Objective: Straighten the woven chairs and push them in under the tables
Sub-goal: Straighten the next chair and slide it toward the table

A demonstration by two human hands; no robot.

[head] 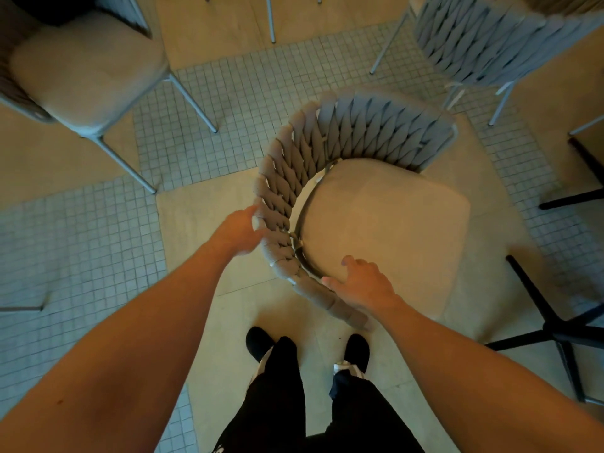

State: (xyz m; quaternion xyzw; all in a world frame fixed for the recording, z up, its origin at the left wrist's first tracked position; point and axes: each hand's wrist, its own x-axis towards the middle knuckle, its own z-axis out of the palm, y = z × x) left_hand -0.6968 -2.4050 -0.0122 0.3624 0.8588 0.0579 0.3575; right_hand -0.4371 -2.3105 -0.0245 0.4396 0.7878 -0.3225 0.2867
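The left hand (240, 232) lies against the outer side of the woven chair (330, 191) back, thumb and fingers spread loosely at the braided rim; a closed grip cannot be made out, so it seems to touch rather than clasp. The right hand (362, 284) sits just inside the same curved back, near its low end, fingers relaxed and splayed, thumb against the weave and fingertips over the seat cushion (385, 230). The chair stands directly ahead of both hands, turned at an angle. Beyond the right hand, black table legs (555, 325) splay over the floor. Ahead of the left hand lies open floor (228, 93) of small square tiles and smooth panels, with a cushioned chair (85, 67) far left and another woven chair (490, 44) far right.
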